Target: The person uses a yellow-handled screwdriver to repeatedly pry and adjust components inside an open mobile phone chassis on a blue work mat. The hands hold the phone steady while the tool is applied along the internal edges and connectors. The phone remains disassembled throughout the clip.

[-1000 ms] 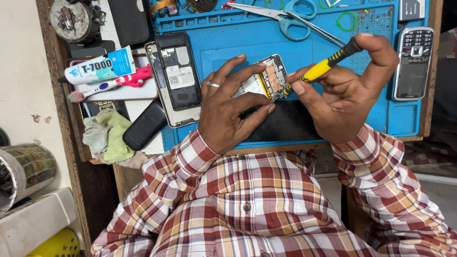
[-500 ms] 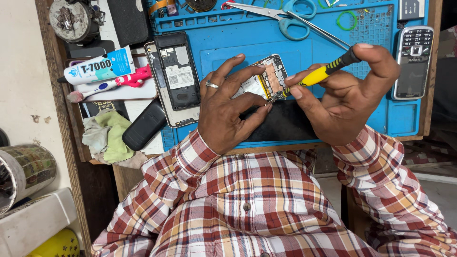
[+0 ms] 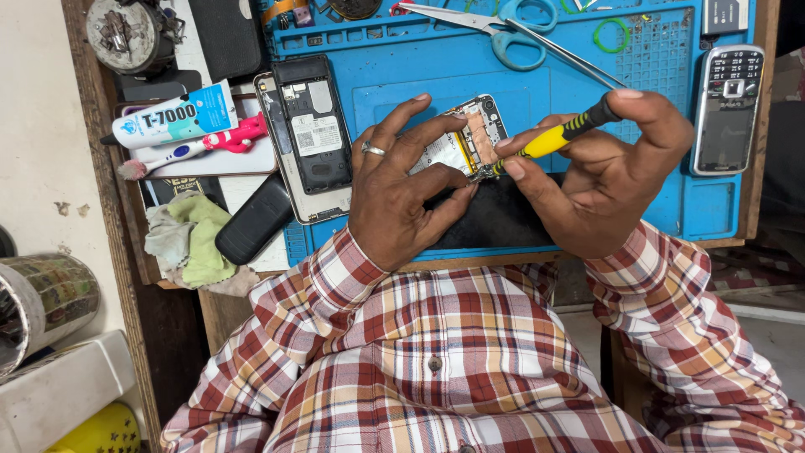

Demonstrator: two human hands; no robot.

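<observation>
Two hands work close over the near edge of the counter (image 3: 587, 256). Since a second ago the screwdriver (image 3: 558, 137) has tilted flatter, its tip staying on the phone board (image 3: 470, 143), so the same spot is being worked. Right hand (image 3: 599, 180) pinches the yellow handle, fingers curled. Left hand (image 3: 402, 189) spreads, fingertips clamping the board on the blue mat (image 3: 402, 75). Farther off lie scissors (image 3: 495, 21).

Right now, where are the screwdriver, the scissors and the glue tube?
screwdriver (image 3: 549, 141): head view, on its yellow handle in the right hand.
scissors (image 3: 520, 38): head view, on a blue handle loop.
glue tube (image 3: 172, 117): head view, mid-body of the tube.
</observation>
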